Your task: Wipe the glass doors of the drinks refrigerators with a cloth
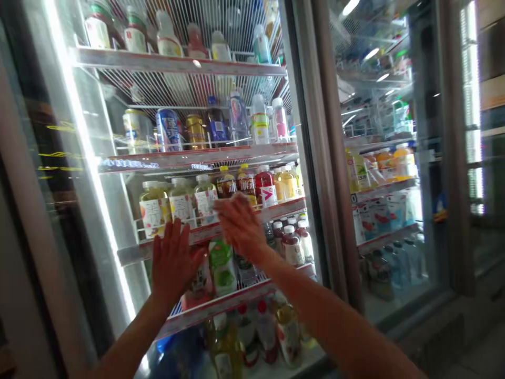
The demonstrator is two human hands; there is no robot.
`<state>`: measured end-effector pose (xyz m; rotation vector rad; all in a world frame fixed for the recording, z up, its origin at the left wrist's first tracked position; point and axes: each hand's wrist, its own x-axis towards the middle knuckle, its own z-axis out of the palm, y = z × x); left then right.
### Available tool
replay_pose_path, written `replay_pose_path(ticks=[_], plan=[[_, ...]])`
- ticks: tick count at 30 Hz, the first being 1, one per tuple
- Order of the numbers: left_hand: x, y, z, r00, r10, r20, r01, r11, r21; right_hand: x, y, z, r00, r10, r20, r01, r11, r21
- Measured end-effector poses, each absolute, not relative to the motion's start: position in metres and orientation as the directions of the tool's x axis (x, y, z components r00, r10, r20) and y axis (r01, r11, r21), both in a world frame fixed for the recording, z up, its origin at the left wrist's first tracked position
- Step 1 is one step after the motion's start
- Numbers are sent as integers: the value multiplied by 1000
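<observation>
My left hand (173, 260) is raised with its fingers stretched upward and slightly apart, holding nothing. It is in front of the shelf edge, below a white-labelled pale yellow bottle (153, 210). My right hand (240, 223) is a little blurred, its fingers extended to the left with nothing seen in them. It covers part of the middle shelf, below bottles with brown labels and yellow caps (226, 181). A red drink bottle (265, 184) stands just right of its fingers. Whether glass lies between my hands and the shelves, I cannot tell. Behind my hands sits a green-and-white package (223, 266).
Several wire shelves of drinks fill the lit cooler, with cans (169, 129) higher up and large bottles (224, 342) at the bottom. A metal door frame (327, 158) divides it from a second glass-fronted cooler (386, 210) on the right. A bright light strip (84, 142) runs down the left.
</observation>
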<state>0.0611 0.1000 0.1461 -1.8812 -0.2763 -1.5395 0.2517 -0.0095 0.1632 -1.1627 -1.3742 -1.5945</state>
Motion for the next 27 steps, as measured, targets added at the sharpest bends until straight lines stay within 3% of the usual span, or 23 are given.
replay_pose_path(ticks=[1, 3, 5, 6, 8, 12, 13, 15, 17, 19, 21, 25, 27], plan=[[63, 99, 145, 270, -243, 932, 565, -744, -357, 280, -24, 160, -294, 4, 956, 934, -211, 288], [67, 97, 144, 266, -218, 939, 580, -742, -337, 331, -51, 157, -70, -125, 990, 956, -293, 30], [70, 96, 144, 264, -207, 942, 593, -735, -328, 353, -61, 159, 99, -294, 951, 942, -279, -185], [70, 95, 144, 264, -207, 942, 597, -732, -328, 350, -58, 161, 130, -328, 935, 941, -257, -221], [70, 96, 144, 262, -208, 942, 601, -729, -329, 322, -43, 162, 60, -278, 959, 968, -218, -124], [67, 99, 144, 263, -212, 941, 597, -731, -331, 276, -26, 160, -285, 81, 955, 943, -155, 295], [67, 99, 143, 262, -213, 941, 595, -732, -332, 282, -32, 160, -299, 116, 947, 933, -171, 316], [68, 99, 143, 258, -203, 945, 596, -736, -321, 312, -51, 162, -214, 68, 975, 943, -248, 224], [69, 98, 144, 252, -199, 947, 591, -743, -314, 344, -67, 166, -31, -121, 992, 955, -295, -6], [70, 97, 144, 249, -192, 949, 581, -755, -305, 353, -71, 168, 69, -246, 967, 952, -274, -138], [71, 96, 143, 245, -189, 951, 566, -768, -298, 335, -62, 161, 21, -205, 979, 967, -244, -71], [75, 90, 131, 235, -185, 954, 566, -772, -290, 298, -53, 127, -261, 155, 953, 938, -193, 288], [78, 87, 123, 243, -184, 952, 569, -768, -294, 310, -63, 112, -223, 152, 963, 930, -263, 257]])
